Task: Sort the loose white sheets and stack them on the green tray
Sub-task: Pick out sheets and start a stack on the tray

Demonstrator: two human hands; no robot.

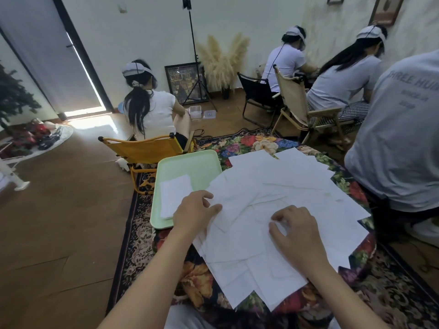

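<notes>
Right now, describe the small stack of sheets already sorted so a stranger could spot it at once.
Find the floral-cloth table in front of the person; at its left edge sits a pale green tray. On the tray's near left part lies the small stack of sheets. Unlike the loose white sheets fanned over the cloth, it is compact, squared and lies wholly on green.
</notes>
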